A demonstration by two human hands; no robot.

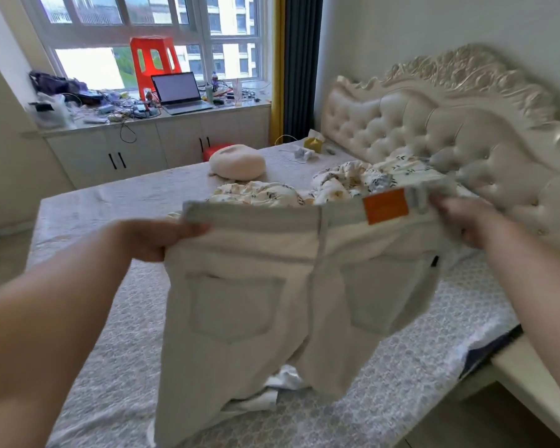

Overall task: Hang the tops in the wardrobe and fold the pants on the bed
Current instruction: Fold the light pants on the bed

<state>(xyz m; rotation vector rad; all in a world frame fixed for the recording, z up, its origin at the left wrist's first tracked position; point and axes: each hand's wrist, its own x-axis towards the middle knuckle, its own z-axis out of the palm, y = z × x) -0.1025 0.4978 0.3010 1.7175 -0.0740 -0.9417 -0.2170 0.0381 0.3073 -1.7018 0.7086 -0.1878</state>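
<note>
Held a pair of pale jeans (272, 286) up over the bed (110, 202), back pockets toward the camera, waistband stretched roughly level between both grips. Clamped the left end of the waistband with the left grip (172, 236), fingers curled over the fabric edge. Pinched the right end with the right grip (463, 221), blurred but plainly closed round the denim just beside the orange patch (386, 205). Let the legs hang down, one running out of view at the bottom edge; could not tell whether either hem touched the bed cover. Saw a crumpled white garment (272, 386) lying on the bed below the gap between the legs. Noted a floral quilt (353, 181) bunched near the tufted headboard (434, 124) behind the waistband, and a round cream cushion (236, 162) further along the bed. Found a laptop (180, 92) open on the bench (207, 109) under the window, amid cables and clutter, with an orange stool (152, 58) standing behind it on the same bench.
</note>
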